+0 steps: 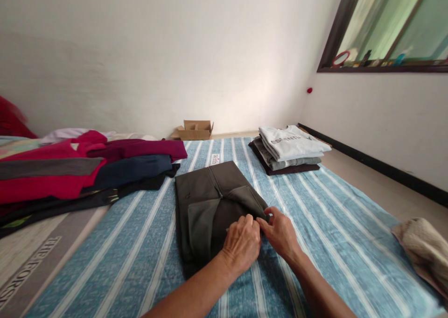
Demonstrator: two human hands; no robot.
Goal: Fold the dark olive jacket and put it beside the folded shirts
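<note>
A dark grey zip-up jacket (199,182) lies folded into a rough rectangle on the blue striped bedsheet (140,243), its collar spread open toward me and the zip running away from me. My left hand (243,238) is closed, its fingers curled over the jacket's near right edge by the collar. Close beside it, my right hand (280,229) pinches the same corner between thumb and fingers. Both hands nearly touch. The fabric inside the left fist is hidden.
A stack of folded clothes (290,150), a white printed shirt on top, sits at the back right. Red, maroon and navy garments (133,166) are heaped at left. An open cardboard box (194,130) stands by the wall. A beige cloth (423,248) lies at the right edge.
</note>
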